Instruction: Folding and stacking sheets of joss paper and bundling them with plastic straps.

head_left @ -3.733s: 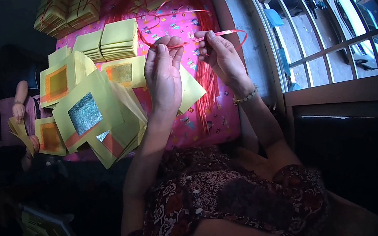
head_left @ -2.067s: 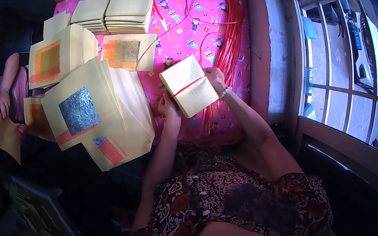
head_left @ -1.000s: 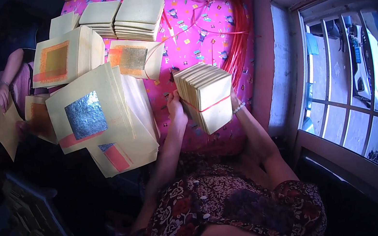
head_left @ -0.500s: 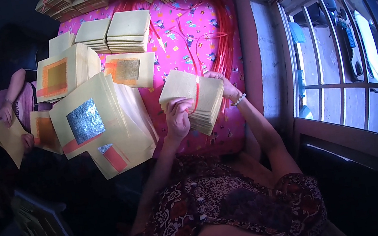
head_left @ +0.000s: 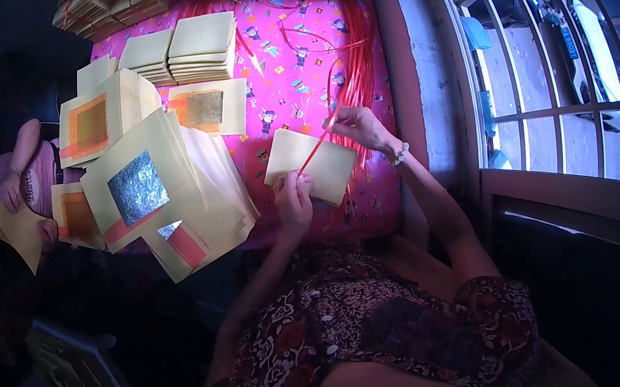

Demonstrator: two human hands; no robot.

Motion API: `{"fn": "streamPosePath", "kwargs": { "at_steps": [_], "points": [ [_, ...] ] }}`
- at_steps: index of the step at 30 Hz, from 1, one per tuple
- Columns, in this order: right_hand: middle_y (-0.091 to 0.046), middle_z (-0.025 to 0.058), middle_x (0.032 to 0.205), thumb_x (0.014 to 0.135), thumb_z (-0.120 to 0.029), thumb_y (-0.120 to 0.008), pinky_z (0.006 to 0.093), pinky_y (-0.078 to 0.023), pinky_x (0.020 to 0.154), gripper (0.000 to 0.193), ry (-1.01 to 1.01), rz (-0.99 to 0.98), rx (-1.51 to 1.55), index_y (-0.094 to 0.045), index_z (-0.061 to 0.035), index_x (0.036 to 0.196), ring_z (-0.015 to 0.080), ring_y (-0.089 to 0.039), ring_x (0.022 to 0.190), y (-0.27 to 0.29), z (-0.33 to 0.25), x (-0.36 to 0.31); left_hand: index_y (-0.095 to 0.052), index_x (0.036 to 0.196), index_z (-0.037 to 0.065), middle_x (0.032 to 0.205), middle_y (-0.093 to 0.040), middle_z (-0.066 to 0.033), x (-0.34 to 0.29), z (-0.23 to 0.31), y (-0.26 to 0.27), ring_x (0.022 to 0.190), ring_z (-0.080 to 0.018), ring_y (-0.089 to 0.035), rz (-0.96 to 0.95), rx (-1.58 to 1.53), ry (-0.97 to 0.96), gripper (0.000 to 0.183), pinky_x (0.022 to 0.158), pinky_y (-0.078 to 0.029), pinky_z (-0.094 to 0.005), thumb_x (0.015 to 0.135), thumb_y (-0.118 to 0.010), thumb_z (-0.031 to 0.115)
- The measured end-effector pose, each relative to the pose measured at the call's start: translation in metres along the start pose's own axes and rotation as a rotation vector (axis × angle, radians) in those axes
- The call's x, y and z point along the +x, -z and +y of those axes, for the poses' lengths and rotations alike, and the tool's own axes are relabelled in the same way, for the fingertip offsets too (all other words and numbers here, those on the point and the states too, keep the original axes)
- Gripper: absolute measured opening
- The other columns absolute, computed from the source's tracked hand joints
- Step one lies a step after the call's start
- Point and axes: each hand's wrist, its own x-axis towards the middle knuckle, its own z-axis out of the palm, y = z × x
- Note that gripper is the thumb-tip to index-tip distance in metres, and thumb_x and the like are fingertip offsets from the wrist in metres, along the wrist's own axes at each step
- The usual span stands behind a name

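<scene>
A bundle of cream paper sheets (head_left: 332, 171) lies at a slant in front of me on the pink cloth. A thin red plastic strip (head_left: 317, 147) crosses over its top. My left hand (head_left: 294, 202) is closed at the bundle's near left edge, thumb and fingers pinching the strip's lower part. Above the bundle's far right corner, my right hand (head_left: 361, 128), a beaded bracelet at its wrist, pinches the strip farther up and holds it taut. The strip's course beneath the bundle is hidden.
Red strips (head_left: 363, 65) spread along the table's right side. Left of my hands lie large foil-patched sheets (head_left: 207, 201); behind them stand cream paper bundles (head_left: 201, 45). At far left a co-worker's hands (head_left: 11, 190) hold sheets. A barred window (head_left: 554, 109) is at right.
The bundle has gone from tilted up in both hands to lying flatter. My right hand has come from behind it to above its corner, drawing the red strip up slantwise.
</scene>
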Motion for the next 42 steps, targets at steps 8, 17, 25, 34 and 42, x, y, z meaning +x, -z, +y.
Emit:
{"fn": "streamPosePath", "kwargs": {
  "at_steps": [8,17,25,34,42],
  "points": [
    [-0.061,0.0116,0.085,0.083,-0.016,-0.069,0.0377,-0.053,0.067,0.016,0.303,0.446,-0.441,-0.066,-0.0037,0.093,0.0298,-0.065,0.077,-0.097,-0.028,-0.036,-0.056,0.099,0.002,0.089,-0.067,-0.0195,0.02,0.017,-0.008,0.082,-0.0391,-0.065,0.112,-0.016,0.174,0.015,0.07,-0.049,-0.0453,0.099,-0.046,0.013],
    [-0.064,0.0131,0.09,0.081,-0.005,-0.064,0.0385,-0.052,0.073,0.013,0.457,0.601,-0.403,-0.064,-0.0022,0.093,0.0313,-0.063,0.084,-0.118,0.006,-0.041,-0.055,0.129,0.005,0.093,-0.067,-0.0216,0.026,-0.002,-0.018,0.084,-0.0401,-0.065,-0.084,0.259,0.066,0.036,0.071,-0.049,-0.0494,0.095,-0.046,0.016],
    [-0.061,0.0167,0.092,0.078,-0.002,-0.059,0.0415,-0.05,0.077,0.015,0.435,0.486,-0.35,-0.061,0.001,0.092,0.0359,-0.06,0.088,-0.105,0.013,-0.042,-0.05,0.133,0.003,0.11,-0.066,-0.0211,0.036,0.005,-0.013,0.099,-0.0396,-0.064,-0.197,0.163,-0.093,0.041,0.082,-0.05,-0.0469,0.096,-0.049,0.021],
    [-0.064,0.0165,0.099,0.085,-0.005,-0.05,0.0374,-0.046,0.088,0.023,0.331,0.27,-0.107,-0.061,0.0047,0.103,0.0264,-0.06,0.097,-0.085,0.018,-0.041,-0.065,0.11,0.007,0.087,-0.066,-0.02,0.039,-0.005,-0.015,0.08,-0.0411,-0.064,-0.174,0.259,0.01,0.023,0.065,-0.049,-0.047,0.097,-0.053,0.023],
    [-0.063,0.0021,0.077,0.095,-0.03,-0.062,0.0261,-0.043,0.056,0.034,-0.24,0.528,0.196,-0.066,0.0031,0.091,0.009,-0.054,0.067,-0.1,-0.018,-0.031,-0.067,0.105,0.006,0.075,-0.062,-0.0184,0.039,-0.011,-0.018,0.07,-0.0363,-0.064,-0.049,0.083,-0.003,0.023,0.063,-0.047,-0.0414,0.099,-0.053,0.022]
  ]
}}
